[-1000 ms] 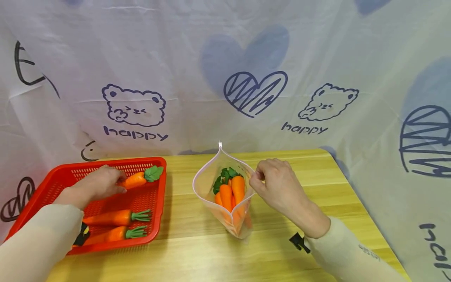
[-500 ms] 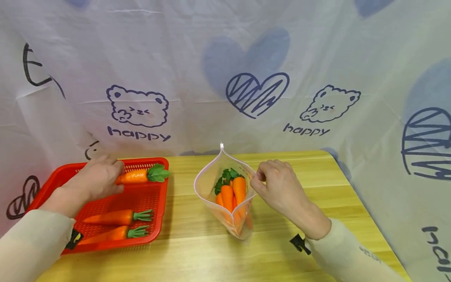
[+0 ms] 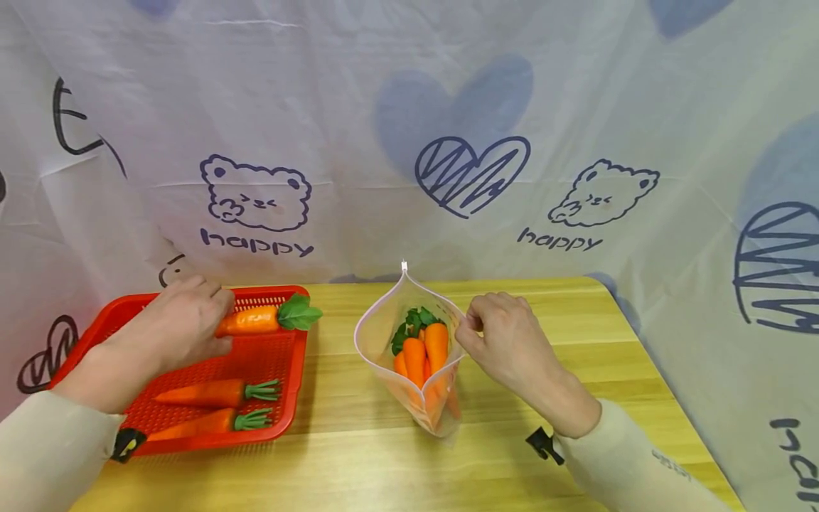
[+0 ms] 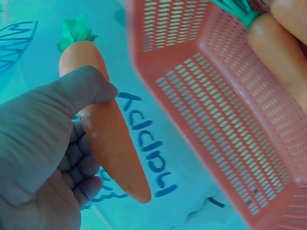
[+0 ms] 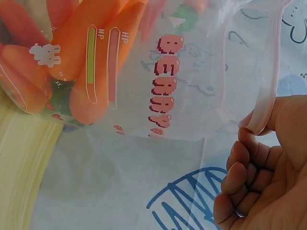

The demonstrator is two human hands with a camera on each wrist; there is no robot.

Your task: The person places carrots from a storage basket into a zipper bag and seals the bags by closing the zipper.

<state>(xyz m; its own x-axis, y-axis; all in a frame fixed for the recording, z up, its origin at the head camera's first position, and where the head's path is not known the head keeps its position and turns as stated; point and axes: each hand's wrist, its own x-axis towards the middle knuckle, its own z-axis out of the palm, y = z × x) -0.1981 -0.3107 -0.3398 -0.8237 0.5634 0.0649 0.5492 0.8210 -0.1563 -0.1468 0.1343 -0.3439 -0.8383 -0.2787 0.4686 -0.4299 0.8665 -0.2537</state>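
A toy carrot (image 3: 252,321) with green leaves is gripped by my left hand (image 3: 175,323) above the far side of a red basket (image 3: 296,370). In the left wrist view, the thumb lies across the carrot (image 4: 112,143), clear of the basket wall. Two more carrots (image 3: 214,392) lie in the basket's near part. My right hand (image 3: 508,331) pinches the right rim of a clear zip bag (image 3: 377,320), whose mouth stands wide. Several carrots (image 3: 416,359) with dark green leaves sit inside the bag. The right wrist view shows thumb and finger on the bag's rim (image 5: 268,96).
The bag stands on a wooden table (image 3: 345,455), right of the basket. A zip slider (image 3: 404,266) sits at the bag's far corner. Behind hangs a pale cloth (image 3: 358,142) with bears and hearts. A black clip (image 3: 542,444) is at my right cuff.
My left hand has lifted the carrot slightly, and its leaves now reach past the basket's right rim. The right hand keeps hold of the bag's rim. The head view has shifted a little.
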